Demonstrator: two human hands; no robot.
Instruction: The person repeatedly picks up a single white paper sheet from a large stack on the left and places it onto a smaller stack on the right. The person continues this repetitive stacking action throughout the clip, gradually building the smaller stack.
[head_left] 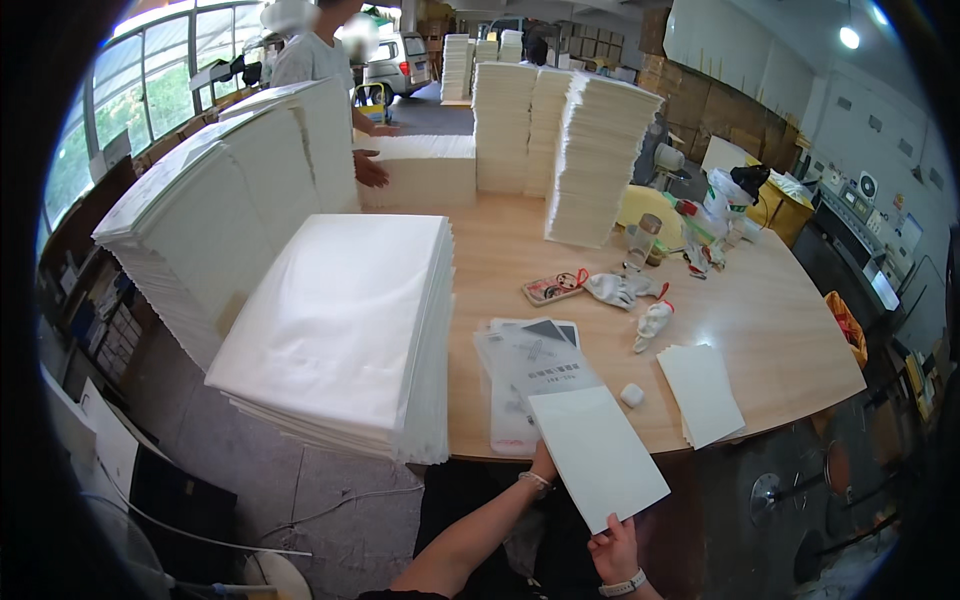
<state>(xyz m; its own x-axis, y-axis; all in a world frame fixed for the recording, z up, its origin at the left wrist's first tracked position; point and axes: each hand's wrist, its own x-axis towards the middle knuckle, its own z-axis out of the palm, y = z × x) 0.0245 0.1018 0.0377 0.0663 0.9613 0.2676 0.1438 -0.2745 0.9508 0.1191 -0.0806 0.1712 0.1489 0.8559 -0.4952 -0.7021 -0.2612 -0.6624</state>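
A white paper sheet or thin stack of sheets point(600, 455) tilts over the table's near edge. My right hand point(614, 550) pinches its lower edge, thumb on top. My left hand point(543, 465) is at its left side, with the fingers hidden beneath the paper. Beyond the paper's upper end, a grey printed sheet point(550, 368) lies over clear plastic sleeves point(508, 410). A small white rounded object point(632, 395) sits just right of the paper. Farther right lies a fanned pile of off-white sheets point(700, 395).
A tall white paper stack point(330, 310) stands close on the left, with more stacks point(600, 150) behind. A phone point(553, 288), white gloves point(612, 290) and a glass jar point(642, 240) occupy the wooden table point(790, 330). Another person's hand point(370, 170) touches a far stack.
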